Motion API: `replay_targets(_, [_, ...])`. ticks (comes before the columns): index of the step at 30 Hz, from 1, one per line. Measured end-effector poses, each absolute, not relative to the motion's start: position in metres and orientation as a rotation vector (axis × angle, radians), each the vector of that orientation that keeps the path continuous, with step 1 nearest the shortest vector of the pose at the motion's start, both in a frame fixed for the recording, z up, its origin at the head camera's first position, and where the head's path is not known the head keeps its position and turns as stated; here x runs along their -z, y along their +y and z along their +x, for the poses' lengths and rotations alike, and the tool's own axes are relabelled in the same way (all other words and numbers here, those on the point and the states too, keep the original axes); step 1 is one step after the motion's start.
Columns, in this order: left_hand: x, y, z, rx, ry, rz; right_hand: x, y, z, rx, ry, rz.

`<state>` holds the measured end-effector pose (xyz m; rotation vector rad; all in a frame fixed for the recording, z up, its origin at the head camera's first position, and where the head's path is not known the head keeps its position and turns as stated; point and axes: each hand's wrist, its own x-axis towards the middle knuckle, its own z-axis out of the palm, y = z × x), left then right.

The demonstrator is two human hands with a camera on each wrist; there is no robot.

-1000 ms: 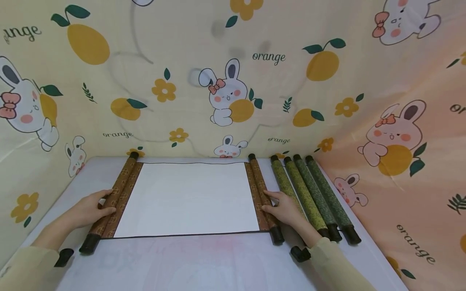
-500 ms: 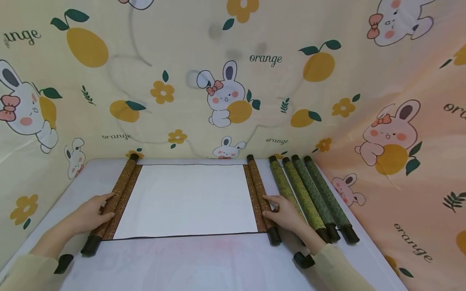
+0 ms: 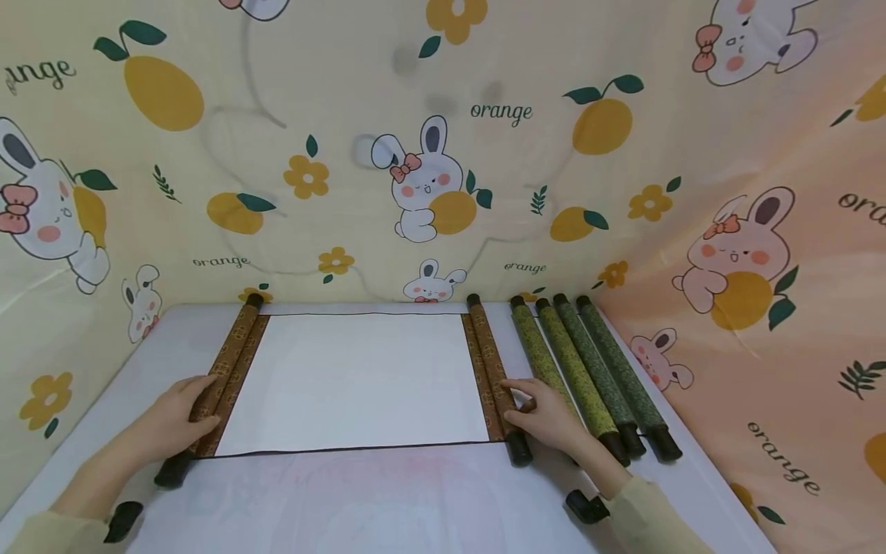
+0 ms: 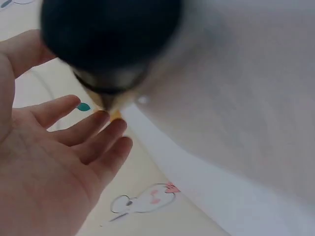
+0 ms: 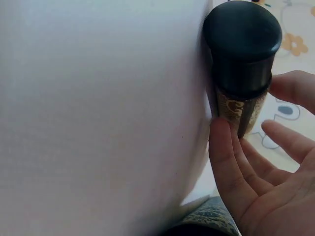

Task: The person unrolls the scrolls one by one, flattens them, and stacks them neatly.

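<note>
A long white paper scroll [image 3: 356, 381] with brown patterned ends lies open flat on the pale grey table [image 3: 388, 500]. The left hand [image 3: 169, 419] rests on the left brown roller [image 3: 214, 385] with its fingers out fairly straight, gripping nothing. The right hand [image 3: 547, 415] touches the right brown roller [image 3: 493, 369] with loose, open fingers, just beside four rolled-up green scrolls [image 3: 588, 373].

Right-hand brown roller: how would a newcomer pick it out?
On the white table, find the open scroll's blank sheet. The brown roller lies along its right edge, under the right hand. Unlike the four green rolled scrolls beside it, it is brown with round gold motifs.
</note>
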<state>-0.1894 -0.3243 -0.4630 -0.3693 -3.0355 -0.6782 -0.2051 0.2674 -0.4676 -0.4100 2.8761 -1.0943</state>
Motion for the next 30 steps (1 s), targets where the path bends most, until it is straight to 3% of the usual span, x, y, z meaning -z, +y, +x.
replay_targets(13, [0.443, -0.255, -0.189, 0.938, -2.820, -0.345, 0.452, 0.281, -0.194, 1.341, 2.919, -0.451])
replay_targets(30, [0.420, -0.103, -0.243, 1.313, -2.569, -0.559, 0.433, 0.349, -0.199, 1.199, 3.087, -0.152])
